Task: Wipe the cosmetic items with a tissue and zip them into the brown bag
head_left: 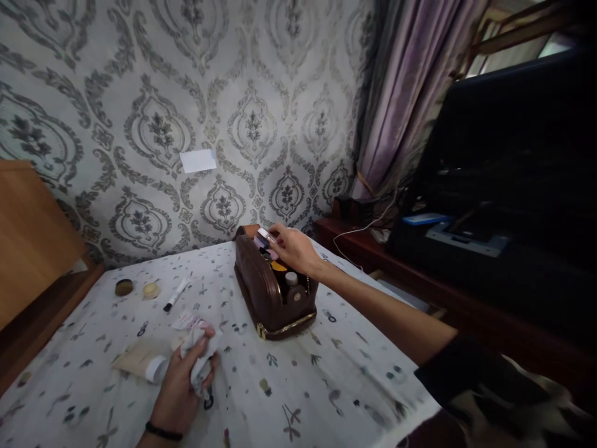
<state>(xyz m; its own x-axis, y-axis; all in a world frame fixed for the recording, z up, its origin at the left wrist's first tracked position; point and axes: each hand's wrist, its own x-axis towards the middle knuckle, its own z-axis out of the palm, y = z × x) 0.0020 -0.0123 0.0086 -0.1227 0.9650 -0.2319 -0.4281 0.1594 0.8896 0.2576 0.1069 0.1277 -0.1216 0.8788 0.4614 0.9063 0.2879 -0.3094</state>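
A brown toiletry bag (254, 283) with gold zips lies unzipped on the patterned cloth. At its far end, my right hand (296, 250) closes its fingertips on a small white-capped tube (265, 234). Inside the bag, a grey-capped bottle (291, 279) and a yellow item (278, 266) show; the rest is partly hidden by my hand. My left hand (180, 382) is wrapped round a crumpled white wipe (201, 354) at the front left. Beside that hand lies a beige squeeze tube (140, 359) with a white cap.
Farther left are a dark round lid (124, 287), a small cream-coloured jar (151, 290) and a slim white tube (177, 294) with a black end. A wooden cabinet (37, 236) borders the left side. On the right stand a dark red ledge (345, 239) with a white cable and a large black panel (504, 155).
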